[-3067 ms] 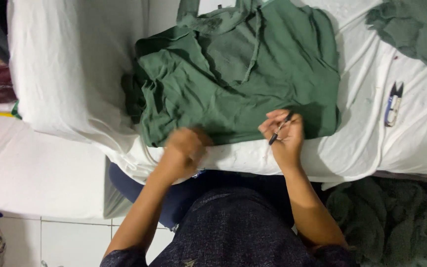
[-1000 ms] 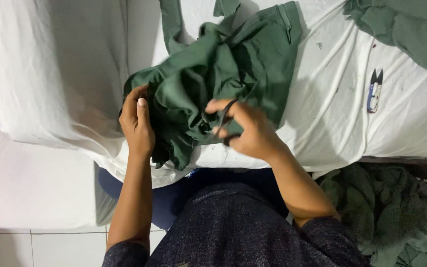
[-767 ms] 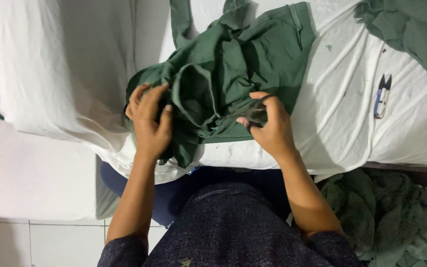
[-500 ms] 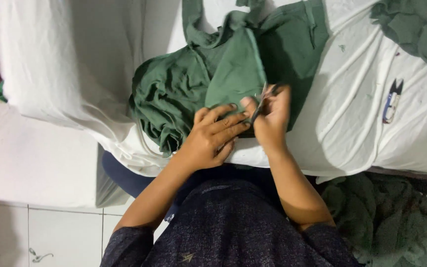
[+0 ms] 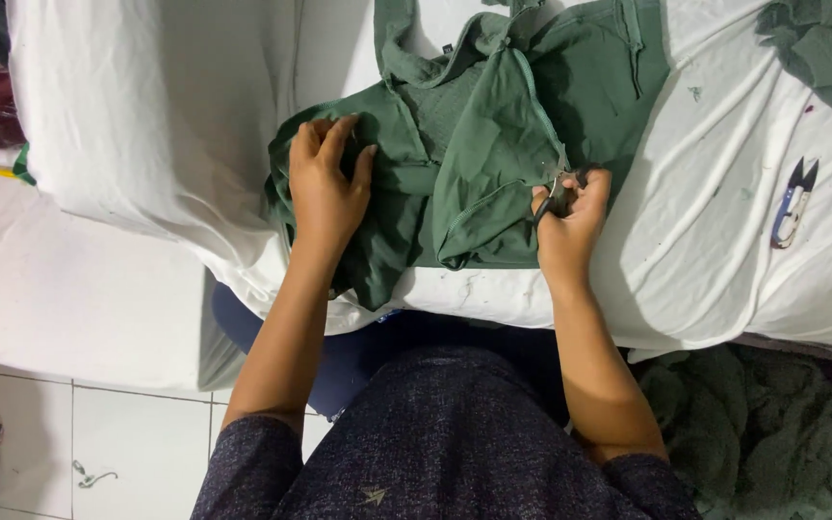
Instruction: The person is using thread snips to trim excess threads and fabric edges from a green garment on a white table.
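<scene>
A dark green garment (image 5: 479,154) lies bunched on the white cloth-covered table (image 5: 156,125). My left hand (image 5: 325,183) rests flat on its left part, fingers spread, pressing the fabric down. My right hand (image 5: 570,217) grips a small dark thread snipper (image 5: 559,189) with its blades at a seam on the garment's folded edge.
A second thread snipper (image 5: 792,204) with white and blue handles lies on the table at the right. More green fabric (image 5: 820,48) sits at the top right corner, and a pile of green cloth (image 5: 763,433) lies below the table at the right. White floor tiles show at lower left.
The garment has been bunched, turned and refolded. My left hand moved from the middle fold back to the garment's left part. My right hand still holds the snipper, now at a seam.
</scene>
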